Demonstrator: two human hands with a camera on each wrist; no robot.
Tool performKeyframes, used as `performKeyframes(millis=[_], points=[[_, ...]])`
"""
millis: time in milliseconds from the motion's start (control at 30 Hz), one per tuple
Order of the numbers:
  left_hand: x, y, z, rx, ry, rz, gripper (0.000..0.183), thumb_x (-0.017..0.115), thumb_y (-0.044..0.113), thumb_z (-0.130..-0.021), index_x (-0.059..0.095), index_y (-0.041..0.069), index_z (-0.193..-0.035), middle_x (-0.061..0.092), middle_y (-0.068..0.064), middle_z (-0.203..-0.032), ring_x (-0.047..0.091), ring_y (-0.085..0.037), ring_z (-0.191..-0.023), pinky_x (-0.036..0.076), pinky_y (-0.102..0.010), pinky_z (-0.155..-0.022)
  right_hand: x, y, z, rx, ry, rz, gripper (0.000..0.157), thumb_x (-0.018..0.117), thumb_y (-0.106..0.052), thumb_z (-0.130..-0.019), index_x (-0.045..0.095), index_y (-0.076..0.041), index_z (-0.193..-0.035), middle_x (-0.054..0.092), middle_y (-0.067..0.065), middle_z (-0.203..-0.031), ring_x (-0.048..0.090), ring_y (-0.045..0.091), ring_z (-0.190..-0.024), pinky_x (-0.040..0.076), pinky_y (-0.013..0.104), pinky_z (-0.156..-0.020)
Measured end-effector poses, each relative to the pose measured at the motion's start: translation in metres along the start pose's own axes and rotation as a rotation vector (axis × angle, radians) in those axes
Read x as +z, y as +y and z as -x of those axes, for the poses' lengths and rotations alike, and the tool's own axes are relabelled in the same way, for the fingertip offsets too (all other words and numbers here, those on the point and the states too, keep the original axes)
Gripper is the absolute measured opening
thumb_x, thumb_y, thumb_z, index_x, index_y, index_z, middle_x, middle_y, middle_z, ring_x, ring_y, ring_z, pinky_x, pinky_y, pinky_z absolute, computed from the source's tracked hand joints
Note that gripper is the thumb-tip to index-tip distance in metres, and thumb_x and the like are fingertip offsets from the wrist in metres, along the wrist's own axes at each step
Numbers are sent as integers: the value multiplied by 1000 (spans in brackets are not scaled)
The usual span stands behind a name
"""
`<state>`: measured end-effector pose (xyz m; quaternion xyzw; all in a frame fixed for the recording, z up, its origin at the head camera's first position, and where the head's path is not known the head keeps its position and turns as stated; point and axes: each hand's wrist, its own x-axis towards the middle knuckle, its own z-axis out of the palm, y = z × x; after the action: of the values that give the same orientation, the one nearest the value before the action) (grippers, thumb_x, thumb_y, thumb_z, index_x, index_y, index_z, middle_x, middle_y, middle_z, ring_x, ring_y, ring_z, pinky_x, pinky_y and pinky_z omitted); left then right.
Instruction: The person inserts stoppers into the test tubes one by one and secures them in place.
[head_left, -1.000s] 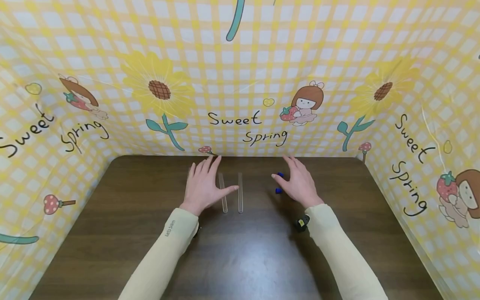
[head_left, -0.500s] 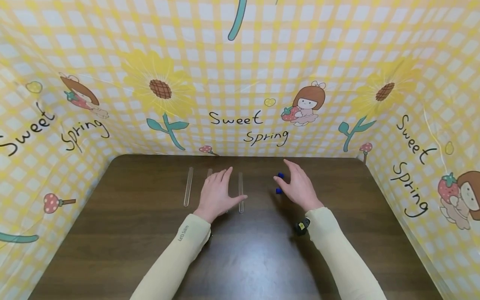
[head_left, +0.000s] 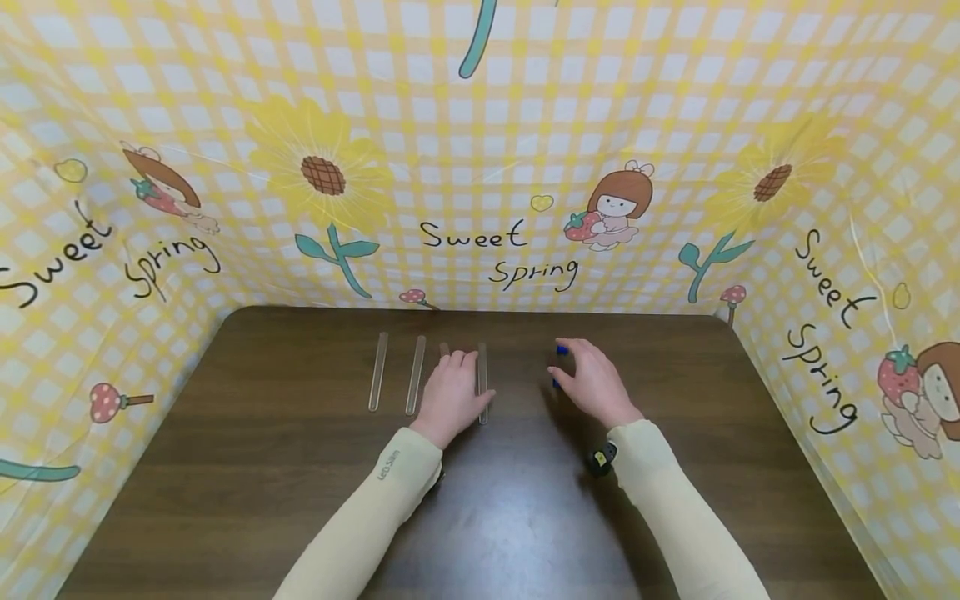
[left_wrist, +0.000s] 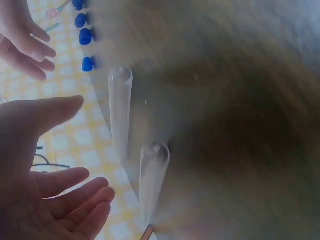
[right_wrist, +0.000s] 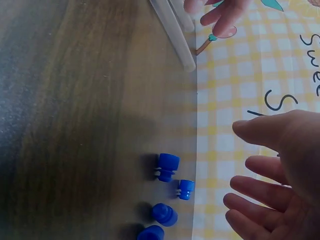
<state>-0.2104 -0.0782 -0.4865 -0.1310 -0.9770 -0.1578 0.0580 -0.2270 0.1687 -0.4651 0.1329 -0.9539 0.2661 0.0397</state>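
Note:
Four-sided relations aside, several clear test tubes lie lengthwise on the brown table, among them a far-left tube [head_left: 378, 371], its neighbour [head_left: 415, 375] and a right-hand tube [head_left: 482, 358]. My left hand [head_left: 452, 396] hovers over the right-hand pair and partly hides them. In the left wrist view its thumb and fingers [left_wrist: 65, 182] stand apart, with nothing between them. My right hand [head_left: 600, 383] is at the small blue stoppers [right_wrist: 167, 166], overlapping them in the head view. The right wrist view shows that hand's thumb [right_wrist: 260, 131] spread from its relaxed fingers, holding nothing.
The dark wooden table [head_left: 225, 467] ends at a yellow checked cloth [head_left: 465, 167] behind and at both sides. A black wrist-worn device [head_left: 603, 458] sits under the right cuff.
My left hand has moved right and lowered toward the right-hand tubes, uncovering the two left ones. My right hand stays near the stoppers, its fingers now lower over them.

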Motion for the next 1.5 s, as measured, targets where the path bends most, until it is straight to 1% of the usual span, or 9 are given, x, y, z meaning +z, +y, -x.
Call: performKeyframes(millis=[100, 200, 400, 567, 800, 967, 1167, 1500], points=[[3, 4, 0, -25, -2, 5, 72, 81, 35, -88, 53, -6, -140, 60, -20, -127, 57, -37, -115, 49, -45, -97, 4, 0, 1, -16, -17, 17, 48, 73, -21, -96, 59, -1, -138, 59, 19, -137, 54, 36, -128, 42, 52, -105], [7, 7, 1, -47, 10, 21, 70, 84, 30, -86, 54, -6, -138, 60, -21, -124, 58, -37, -111, 52, -45, -92, 8, 0, 2, -22, -48, 41, 46, 72, -19, -96, 61, -1, -137, 59, 19, -136, 55, 36, -127, 43, 52, -104], [12, 11, 1, -92, 29, 77, 67, 85, 22, -84, 54, -6, -136, 60, -22, -119, 62, -38, -104, 57, -48, -81, 14, 1, 2, -3, -91, 80, 43, 74, -15, -95, 63, -2, -134, 60, 19, -135, 55, 37, -126, 42, 53, -105], [14, 11, 0, -118, 39, 111, 67, 86, 19, -83, 54, -7, -136, 61, -24, -121, 65, -40, -100, 57, -50, -78, 18, 4, 2, -21, -90, 115, 40, 74, -11, -94, 65, 0, -131, 60, 21, -133, 56, 39, -125, 43, 54, -103], [14, 10, 0, -178, 1, 173, 63, 84, 11, -85, 53, -7, -137, 62, -25, -122, 65, -43, -101, 57, -51, -78, 23, 8, -2, -73, -81, 164, 31, 74, -4, -90, 72, 0, -121, 67, 20, -122, 61, 38, -116, 48, 51, -99], [14, 10, -1, -179, 1, 176, 57, 81, 6, -85, 55, -9, -133, 63, -25, -118, 66, -44, -99, 56, -52, -79, 26, 9, -6, -84, -83, 186, 27, 75, -2, -89, 74, -1, -116, 68, 18, -118, 62, 37, -115, 47, 50, -100], [17, 11, -3, -179, 6, 165, 46, 80, 6, -84, 59, -8, -121, 65, -24, -106, 66, -44, -93, 56, -52, -75, 28, 11, -11, -89, -71, 208, 20, 74, 0, -88, 77, -2, -108, 71, 16, -112, 64, 35, -111, 49, 49, -98], [15, 14, -1, -193, -18, 176, 46, 79, 7, -86, 60, -7, -125, 64, -24, -108, 66, -46, -94, 57, -53, -75, 32, 14, -11, -73, -74, 218, 20, 74, 0, -88, 78, -3, -107, 71, 16, -111, 64, 35, -109, 50, 49, -96]])
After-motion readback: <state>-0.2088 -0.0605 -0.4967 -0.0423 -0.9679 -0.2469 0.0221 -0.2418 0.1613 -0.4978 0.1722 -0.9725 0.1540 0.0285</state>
